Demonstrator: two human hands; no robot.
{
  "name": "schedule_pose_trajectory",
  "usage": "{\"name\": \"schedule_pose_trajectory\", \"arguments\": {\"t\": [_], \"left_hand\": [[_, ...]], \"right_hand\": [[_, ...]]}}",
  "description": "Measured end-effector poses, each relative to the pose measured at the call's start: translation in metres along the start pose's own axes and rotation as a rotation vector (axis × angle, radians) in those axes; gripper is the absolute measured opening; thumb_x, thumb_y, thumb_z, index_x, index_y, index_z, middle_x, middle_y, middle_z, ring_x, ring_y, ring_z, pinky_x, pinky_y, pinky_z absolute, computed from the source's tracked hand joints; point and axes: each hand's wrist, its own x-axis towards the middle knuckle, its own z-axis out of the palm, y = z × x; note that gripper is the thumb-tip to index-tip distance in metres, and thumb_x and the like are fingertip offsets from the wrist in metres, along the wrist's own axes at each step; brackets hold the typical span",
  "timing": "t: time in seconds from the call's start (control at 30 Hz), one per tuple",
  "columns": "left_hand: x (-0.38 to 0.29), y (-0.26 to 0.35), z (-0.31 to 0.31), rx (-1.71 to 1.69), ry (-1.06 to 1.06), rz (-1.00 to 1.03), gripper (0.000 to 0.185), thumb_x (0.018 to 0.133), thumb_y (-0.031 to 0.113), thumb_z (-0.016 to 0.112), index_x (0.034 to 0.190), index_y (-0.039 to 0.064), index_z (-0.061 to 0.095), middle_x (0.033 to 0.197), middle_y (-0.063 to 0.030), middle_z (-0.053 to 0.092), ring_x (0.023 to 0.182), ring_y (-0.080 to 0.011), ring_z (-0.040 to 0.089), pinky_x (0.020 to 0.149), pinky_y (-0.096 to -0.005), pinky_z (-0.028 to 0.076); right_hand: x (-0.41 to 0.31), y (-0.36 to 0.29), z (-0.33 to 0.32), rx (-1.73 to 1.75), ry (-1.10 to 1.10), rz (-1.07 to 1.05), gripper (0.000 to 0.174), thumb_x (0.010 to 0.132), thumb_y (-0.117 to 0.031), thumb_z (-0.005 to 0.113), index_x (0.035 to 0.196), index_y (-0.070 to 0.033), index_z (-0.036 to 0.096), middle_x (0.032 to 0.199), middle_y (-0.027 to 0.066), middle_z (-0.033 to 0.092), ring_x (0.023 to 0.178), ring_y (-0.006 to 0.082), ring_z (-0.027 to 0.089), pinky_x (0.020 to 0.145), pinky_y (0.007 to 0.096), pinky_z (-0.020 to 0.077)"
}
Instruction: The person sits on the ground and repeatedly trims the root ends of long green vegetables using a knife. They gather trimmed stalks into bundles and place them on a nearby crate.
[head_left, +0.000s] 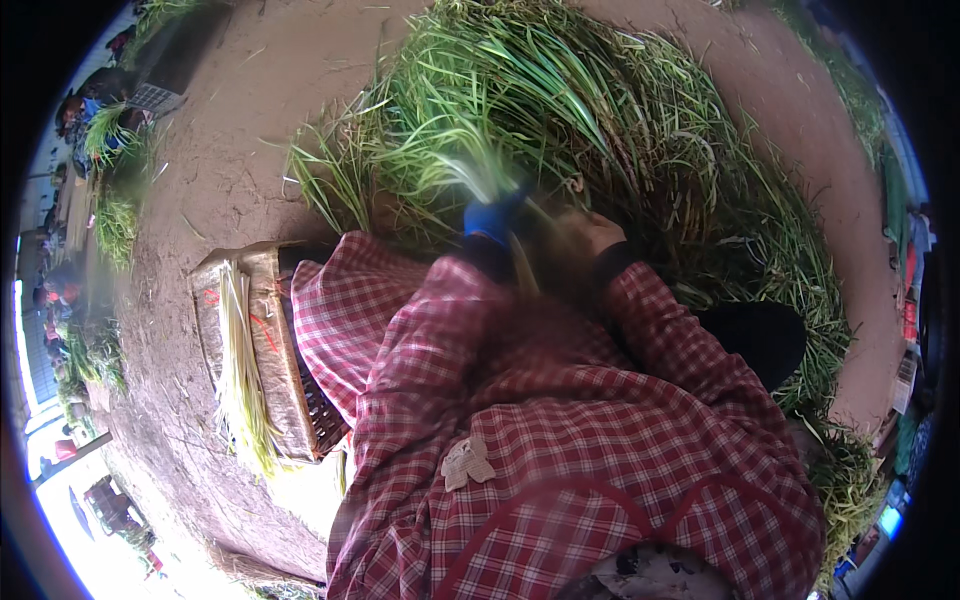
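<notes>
My left hand (491, 217), in a blue glove, is closed around a small bunch of long green leafy stalks (480, 169); their pale parts run down past the glove. Just right of it is my bare right hand (596, 231), blurred by motion, close to the lower part of the stalks. Whether its fingers grip any of them cannot be seen. A large heap of green leafy stalks (570, 97) lies on the ground beyond both hands. To the left, a bundle of trimmed pale yellow stalks (244, 360) rests on a crate topped with brown sheeting (281, 322).
Bare earth floor (225, 150) surrounds the heap. The heap curves down along my right side, beside a black rounded object (754, 341). At the far left, other people sit near more greens (112, 139) and a grey plastic crate (154, 97).
</notes>
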Motion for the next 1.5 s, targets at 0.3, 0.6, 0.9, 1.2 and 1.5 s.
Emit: {"name": "schedule_pose_trajectory", "arguments": {"t": [0.3, 0.6, 0.9, 1.2, 1.5], "left_hand": [[-0.009, -0.005, -0.001, -0.313, -0.311, -0.053, 0.024, 0.078, 0.018, 0.071, 0.098, 0.006, 0.064, 0.073, 0.0029, 0.060, 0.055, -0.0073, 0.044, 0.050, -0.0231, 0.033], [0.024, -0.049, -0.006, -0.109, -0.234, 0.001, 0.015, 0.073, 0.008, 0.072, 0.085, 0.004, 0.064, 0.074, -0.0045, 0.064, 0.061, -0.0137, 0.058, 0.058, -0.0261, 0.047], [0.024, -0.041, -0.003, -0.126, -0.092, 0.166, 0.014, 0.069, 0.004, 0.073, 0.075, 0.005, 0.061, 0.065, -0.0006, 0.058, 0.052, -0.0125, 0.053, 0.049, -0.0250, 0.043], [0.013, 0.011, -0.011, -0.359, -0.026, 0.054, 0.017, 0.070, 0.009, 0.074, 0.075, 0.009, 0.059, 0.056, 0.0036, 0.046, 0.042, -0.0112, 0.042, 0.042, -0.0240, 0.035], [0.004, 0.109, -0.106, -0.543, 0.062, 0.427, 0.008, 0.077, 0.011, 0.068, 0.080, 0.009, 0.060, 0.056, 0.0058, 0.042, 0.044, -0.0076, 0.037, 0.042, -0.0224, 0.031]], "right_hand": [[-0.020, -0.029, 0.032, -0.036, -0.355, 0.164, 0.040, 0.087, -0.026, 0.058, 0.110, 0.006, 0.053, 0.094, 0.0151, 0.063, 0.076, 0.0230, 0.062, 0.070, 0.0319, 0.0514], [0.041, 0.024, 0.016, 0.061, -0.100, 0.150, 0.025, 0.076, 0.005, 0.065, 0.099, 0.006, 0.054, 0.098, 0.0183, 0.062, 0.085, 0.0230, 0.062, 0.079, 0.0270, 0.0493], [0.047, 0.035, 0.029, 0.237, 0.051, 0.060, 0.019, 0.090, -0.013, 0.046, 0.098, -0.002, 0.060, 0.097, 0.0078, 0.061, 0.084, 0.0198, 0.059, 0.073, 0.0299, 0.0498], [-0.009, -0.029, 0.075, -0.407, 0.064, -0.150, 0.025, 0.081, -0.021, 0.066, 0.099, -0.003, 0.063, 0.090, 0.0064, 0.064, 0.082, 0.0172, 0.059, 0.074, 0.0301, 0.0465], [-0.031, -0.047, -0.030, -2.097, -0.174, -0.389, 0.039, 0.084, -0.027, 0.057, 0.121, -0.016, 0.051, 0.083, 0.0103, 0.063, 0.080, 0.0253, 0.061, 0.073, 0.0390, 0.0484]]}}
